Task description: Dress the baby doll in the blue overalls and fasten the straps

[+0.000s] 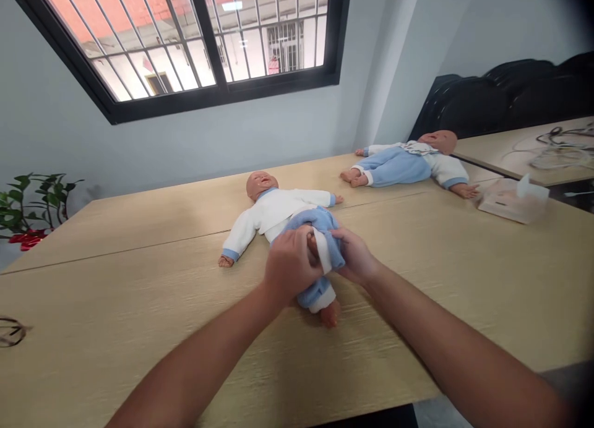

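A baby doll [273, 208] in a white top with blue cuffs lies on its back on the table, its head toward the window. My left hand [290, 261] is closed around one of the doll's legs, close to the white cuff. The light blue trousers [336, 242] are bunched up at that leg, and my right hand [356, 255] pinches their fabric from the right side. Part of the doll's foot seems to show inside the cuff, mostly hidden by my left hand. The other foot [330, 314] sticks out of its trouser leg below my hands.
A second doll [408, 162] in similar clothes lies at the back right. Beside its hand stands a tissue box [513, 200]. Glasses [12, 332] rest at the table's left edge. Cables [563, 146] lie on another table, with black chairs [501, 97] behind and a plant [39, 202] at left.
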Action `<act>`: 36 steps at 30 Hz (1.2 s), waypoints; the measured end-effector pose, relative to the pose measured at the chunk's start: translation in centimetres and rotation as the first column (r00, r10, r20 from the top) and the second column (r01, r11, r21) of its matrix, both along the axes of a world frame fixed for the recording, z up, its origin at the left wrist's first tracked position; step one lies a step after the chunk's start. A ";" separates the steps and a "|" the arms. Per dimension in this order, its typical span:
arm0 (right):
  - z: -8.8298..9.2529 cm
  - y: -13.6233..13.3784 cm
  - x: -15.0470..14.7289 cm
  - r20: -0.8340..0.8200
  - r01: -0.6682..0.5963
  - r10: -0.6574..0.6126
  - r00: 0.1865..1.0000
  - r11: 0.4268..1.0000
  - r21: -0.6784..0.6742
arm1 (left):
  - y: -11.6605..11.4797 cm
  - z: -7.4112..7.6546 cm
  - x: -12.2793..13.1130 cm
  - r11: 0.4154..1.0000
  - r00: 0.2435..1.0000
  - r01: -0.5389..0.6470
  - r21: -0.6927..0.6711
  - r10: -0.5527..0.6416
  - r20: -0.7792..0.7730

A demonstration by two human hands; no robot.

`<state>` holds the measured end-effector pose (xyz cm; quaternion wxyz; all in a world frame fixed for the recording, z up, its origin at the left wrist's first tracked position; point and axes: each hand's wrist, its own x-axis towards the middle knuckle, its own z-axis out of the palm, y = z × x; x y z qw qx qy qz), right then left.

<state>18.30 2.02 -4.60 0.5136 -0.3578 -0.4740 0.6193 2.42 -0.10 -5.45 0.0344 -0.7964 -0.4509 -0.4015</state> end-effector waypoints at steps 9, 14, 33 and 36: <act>2.2 1.2 3.7 0.435 -0.175 0.089 0.896 0.971 0.161 | -1.8 5.1 -1.7 0.995 0.997 -0.031 -0.092 0.037 0.073; 0.2 3.7 4.8 0.429 0.033 -0.153 0.890 0.961 0.275 | -3.7 6.0 -2.2 0.986 0.998 -0.045 -0.160 0.040 -0.039; -5.9 8.5 5.3 0.513 0.415 -0.530 0.675 0.848 0.329 | -11.9 1.9 -3.7 0.999 0.996 0.019 -0.046 -0.023 -0.085; -5.3 7.7 5.1 0.480 0.374 -0.465 0.744 0.885 0.278 | -11.7 1.4 -3.8 0.984 0.999 -0.002 -0.179 0.011 0.051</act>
